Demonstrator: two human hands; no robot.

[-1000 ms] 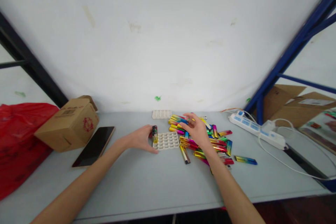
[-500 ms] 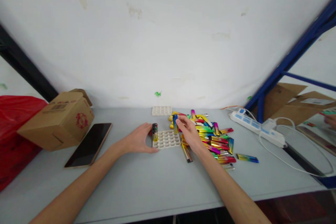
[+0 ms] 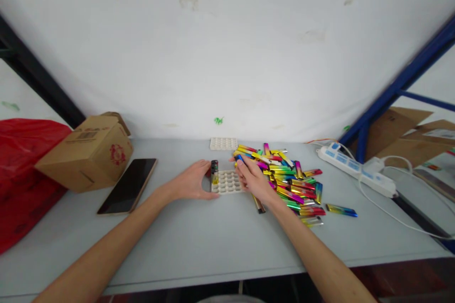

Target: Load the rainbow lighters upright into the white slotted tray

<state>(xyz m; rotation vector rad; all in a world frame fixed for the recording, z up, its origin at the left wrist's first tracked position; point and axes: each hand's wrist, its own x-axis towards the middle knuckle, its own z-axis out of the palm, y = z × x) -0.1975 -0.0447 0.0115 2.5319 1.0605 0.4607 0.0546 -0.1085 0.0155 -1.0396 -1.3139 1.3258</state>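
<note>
My left hand point(image 3: 192, 182) rests against the left edge of a white dimpled tray point(image 3: 228, 182), steadying it. One or two lighters point(image 3: 214, 170) stand upright in the tray's left column, beside my fingers. My right hand point(image 3: 253, 178) pinches a blue-and-yellow lighter point(image 3: 239, 159) just above the tray's right side. A pile of rainbow-coloured lighters point(image 3: 287, 181) lies on the grey table right of the tray.
A second white tray point(image 3: 223, 143) lies by the wall. A black phone point(image 3: 128, 185) and a cardboard box point(image 3: 87, 150) sit left, with a red plastic bag point(image 3: 21, 170) beyond. A white power strip point(image 3: 357, 168) with cables lies right, near blue shelving point(image 3: 398, 85).
My right hand picked a lighter out of the pile and carried it left over the tray. My left hand stayed on the tray's edge. The camera shifted slightly.
</note>
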